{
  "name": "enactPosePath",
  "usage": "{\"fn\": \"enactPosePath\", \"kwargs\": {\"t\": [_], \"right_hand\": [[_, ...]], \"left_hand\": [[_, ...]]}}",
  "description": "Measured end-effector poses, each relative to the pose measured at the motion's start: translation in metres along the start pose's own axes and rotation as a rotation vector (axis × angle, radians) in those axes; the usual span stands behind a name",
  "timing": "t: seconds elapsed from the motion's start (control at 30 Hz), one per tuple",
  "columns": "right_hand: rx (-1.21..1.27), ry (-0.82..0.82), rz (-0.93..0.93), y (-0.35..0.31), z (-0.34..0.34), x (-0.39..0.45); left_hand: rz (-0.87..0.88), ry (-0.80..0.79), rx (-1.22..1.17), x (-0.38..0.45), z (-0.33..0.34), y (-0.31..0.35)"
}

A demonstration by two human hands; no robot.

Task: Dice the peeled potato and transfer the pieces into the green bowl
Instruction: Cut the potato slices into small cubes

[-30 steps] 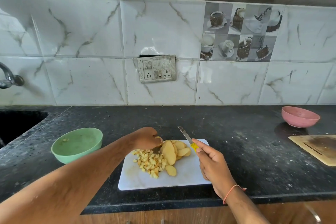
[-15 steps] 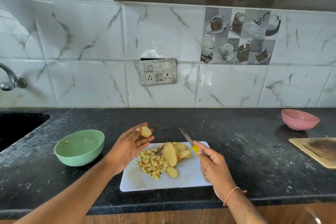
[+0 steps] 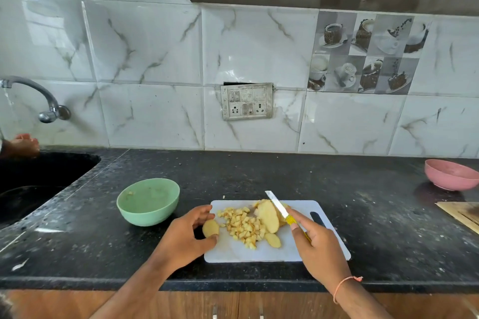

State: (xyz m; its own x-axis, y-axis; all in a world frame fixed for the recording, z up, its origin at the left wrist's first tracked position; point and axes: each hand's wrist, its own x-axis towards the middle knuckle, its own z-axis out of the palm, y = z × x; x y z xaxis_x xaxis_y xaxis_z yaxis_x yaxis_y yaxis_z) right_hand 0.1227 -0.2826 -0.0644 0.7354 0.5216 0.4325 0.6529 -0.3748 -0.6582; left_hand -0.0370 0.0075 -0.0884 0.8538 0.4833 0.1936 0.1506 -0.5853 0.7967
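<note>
A white cutting board [image 3: 305, 251] lies on the black counter. On it sit a heap of diced potato [image 3: 242, 225], a stack of potato slices [image 3: 268, 215] and one loose slice [image 3: 273, 240]. My left hand [image 3: 186, 235] holds a single potato slice [image 3: 210, 228] at the board's left edge, between thumb and fingers. My right hand [image 3: 317, 246] grips a yellow-handled knife [image 3: 278, 207], its blade resting over the slice stack. The green bowl [image 3: 148, 201] stands left of the board with a few bits inside.
A dark sink [image 3: 33, 189] with a tap [image 3: 39, 101] lies at the far left, where another person's hand [image 3: 22, 145] shows. A pink bowl [image 3: 451, 177] and a wooden board [image 3: 464, 215] are at the right.
My left hand picked a slice out of the stack, lifted it, then lowered it to the board's left edge. The knife hand stayed nearly still. The camera moved closer.
</note>
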Motion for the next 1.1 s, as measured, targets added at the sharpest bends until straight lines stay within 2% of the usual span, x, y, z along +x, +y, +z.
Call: {"fn": "enactPosePath", "kwargs": {"t": [0.23,0.53,0.77,1.1], "right_hand": [[-0.354,-0.171,-0.113,-0.077,0.046,-0.012],[-0.56,-0.345,-0.129,-0.099,0.086,-0.01],[-0.652,-0.386,-0.04,-0.091,0.077,-0.012],[-0.71,-0.318,-0.032,-0.089,0.06,-0.018]], "left_hand": [[0.021,-0.006,0.147,0.012,-0.001,-0.009],[0.045,-0.03,0.186,0.016,0.002,-0.02],[0.054,0.003,0.126,0.018,0.003,-0.027],[0.043,0.005,0.134,0.023,0.007,-0.023]]}}
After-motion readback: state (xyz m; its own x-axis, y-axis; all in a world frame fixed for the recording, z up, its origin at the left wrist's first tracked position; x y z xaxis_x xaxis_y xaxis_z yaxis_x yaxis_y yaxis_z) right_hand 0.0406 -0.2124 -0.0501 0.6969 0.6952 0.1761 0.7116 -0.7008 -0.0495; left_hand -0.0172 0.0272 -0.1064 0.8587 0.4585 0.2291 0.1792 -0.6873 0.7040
